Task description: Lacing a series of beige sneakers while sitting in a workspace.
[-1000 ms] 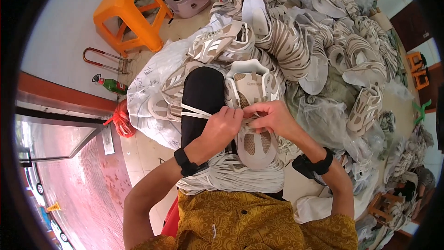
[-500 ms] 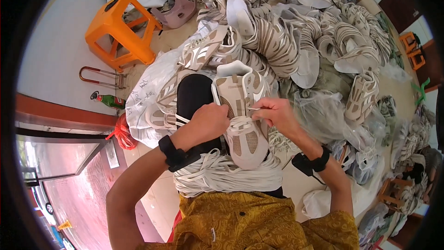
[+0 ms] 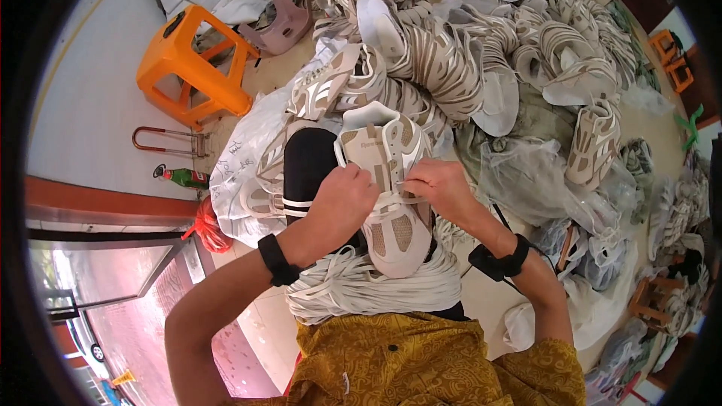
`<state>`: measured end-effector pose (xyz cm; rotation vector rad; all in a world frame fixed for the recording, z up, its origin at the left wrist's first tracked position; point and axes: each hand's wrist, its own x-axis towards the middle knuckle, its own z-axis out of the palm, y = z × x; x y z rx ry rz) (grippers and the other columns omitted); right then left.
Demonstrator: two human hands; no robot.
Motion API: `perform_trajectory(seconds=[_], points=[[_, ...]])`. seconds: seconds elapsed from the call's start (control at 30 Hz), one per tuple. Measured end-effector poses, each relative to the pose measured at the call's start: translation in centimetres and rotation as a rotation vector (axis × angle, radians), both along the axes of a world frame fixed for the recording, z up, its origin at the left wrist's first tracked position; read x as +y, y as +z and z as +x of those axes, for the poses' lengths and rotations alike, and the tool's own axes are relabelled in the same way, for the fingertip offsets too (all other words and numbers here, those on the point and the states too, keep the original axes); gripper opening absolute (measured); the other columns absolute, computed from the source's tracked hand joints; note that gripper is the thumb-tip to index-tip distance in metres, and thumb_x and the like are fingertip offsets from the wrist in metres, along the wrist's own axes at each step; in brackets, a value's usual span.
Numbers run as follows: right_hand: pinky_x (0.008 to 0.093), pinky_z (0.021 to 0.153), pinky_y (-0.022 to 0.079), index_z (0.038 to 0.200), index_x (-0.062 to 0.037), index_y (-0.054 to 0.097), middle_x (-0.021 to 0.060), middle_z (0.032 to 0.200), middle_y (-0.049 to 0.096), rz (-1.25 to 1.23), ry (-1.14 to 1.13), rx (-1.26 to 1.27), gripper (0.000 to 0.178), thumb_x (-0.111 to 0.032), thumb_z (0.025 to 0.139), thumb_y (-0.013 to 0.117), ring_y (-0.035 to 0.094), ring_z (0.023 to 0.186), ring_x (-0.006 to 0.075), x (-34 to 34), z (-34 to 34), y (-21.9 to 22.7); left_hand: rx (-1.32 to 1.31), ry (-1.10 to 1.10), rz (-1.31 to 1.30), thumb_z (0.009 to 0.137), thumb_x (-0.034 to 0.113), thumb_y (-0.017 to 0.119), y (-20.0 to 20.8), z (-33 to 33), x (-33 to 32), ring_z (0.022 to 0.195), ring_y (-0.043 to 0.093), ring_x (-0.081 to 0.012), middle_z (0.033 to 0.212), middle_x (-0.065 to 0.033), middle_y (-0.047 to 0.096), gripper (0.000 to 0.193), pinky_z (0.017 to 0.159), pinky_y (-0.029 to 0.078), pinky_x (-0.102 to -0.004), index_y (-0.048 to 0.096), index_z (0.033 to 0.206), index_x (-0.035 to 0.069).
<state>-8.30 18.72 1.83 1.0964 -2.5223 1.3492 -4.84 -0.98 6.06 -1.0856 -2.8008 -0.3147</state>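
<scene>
A beige and white sneaker [image 3: 401, 244] lies across my lap, toe toward me, its tongue and collar pointing away. White shoelace [image 3: 389, 201] crosses the lower eyelets. My left hand [image 3: 344, 197] is closed at the shoe's left side, fingertips pinched on the lace, and a strand runs over my black-clad knee [image 3: 308, 162] beside it. On the right eyelet row my right hand [image 3: 440, 186] pinches a lace end between thumb and forefinger. A thick bundle of white laces [image 3: 368, 289] rests on my lap under the toe.
Finished-looking sneakers [image 3: 323, 90] sit just beyond my knee on a white sack [image 3: 233, 162]. Behind them are stacked shoe uppers [image 3: 444, 68] and clear plastic bags [image 3: 526, 173]. An orange stool [image 3: 192, 68], a green bottle [image 3: 184, 177] and a red bag [image 3: 208, 227] stand at left.
My right hand has moved slightly down and left, closer to the eyelets. My left hand has shifted a little right, staying by the shoe. The view has tilted slightly.
</scene>
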Motion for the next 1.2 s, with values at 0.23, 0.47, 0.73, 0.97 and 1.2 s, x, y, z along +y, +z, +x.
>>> perform_trajectory(seconds=[0.23, 0.47, 0.73, 0.97, 1.2], points=[[0.0306, 0.05, 0.041, 0.068, -0.0032, 0.06, 0.0082, 0.062, 0.054, -0.005, -0.066, -0.06, 0.009, -0.012, 0.07, 0.06, 0.053, 0.056, 0.0231, 0.1, -0.6, -0.6, -0.398, 0.425, 0.365, 0.075, 0.007, 0.051, -0.7, -1.2, 1.8, 0.064, 0.058, -0.0309, 0.068, -0.0172, 0.057, 0.011, 0.058, 0.046, -0.0355, 0.056, 0.082, 0.0], [0.0343, 0.048, 0.042, 0.062, -0.0039, 0.053, 0.0068, 0.057, 0.048, 0.082, -0.063, 0.236, 0.011, -0.011, 0.066, 0.061, 0.051, 0.051, 0.0235, 0.0, -0.1, -0.9, -0.553, 0.481, 0.377, 0.074, 0.01, 0.049, -1.1, -2.4, 2.8, 0.065, 0.058, -0.0318, 0.07, -0.0173, 0.058, 0.016, 0.058, 0.046, -0.0339, 0.06, 0.082, 0.001], [0.0324, 0.046, 0.043, 0.058, -0.0068, 0.052, 0.0053, 0.058, 0.049, 0.156, -0.128, 0.396, 0.009, -0.012, 0.06, 0.059, 0.053, 0.053, 0.0207, 0.4, 0.8, -2.2, -0.512, 0.348, 0.246, 0.071, 0.011, 0.048, -1.4, -3.1, 3.7, 0.065, 0.056, -0.0335, 0.068, -0.017, 0.057, 0.015, 0.059, 0.044, -0.04, 0.06, 0.075, 0.003], [0.0319, 0.055, 0.042, 0.059, -0.0089, 0.052, 0.0043, 0.058, 0.05, 0.298, -0.057, 0.449, 0.008, -0.014, 0.062, 0.058, 0.054, 0.059, 0.0202, 0.3, 0.0, -1.1, -0.501, 0.217, -0.066, 0.066, 0.012, 0.057, -1.8, -4.4, 4.2, 0.069, 0.058, -0.0362, 0.067, -0.0207, 0.058, 0.014, 0.064, 0.045, -0.0443, 0.061, 0.068, -0.001], [0.0351, 0.06, 0.044, 0.092, -0.009, 0.057, 0.0065, 0.069, 0.057, 0.058, -0.095, -0.297, 0.034, -0.012, 0.059, 0.064, 0.057, 0.069, 0.0239, 0.3, -0.6, 1.0, -0.554, 0.144, -0.082, 0.069, 0.011, 0.05, -1.8, -4.7, 3.5, 0.067, 0.057, -0.0351, 0.066, -0.0196, 0.057, 0.013, 0.06, 0.044, -0.0434, 0.059, 0.069, 0.001]])
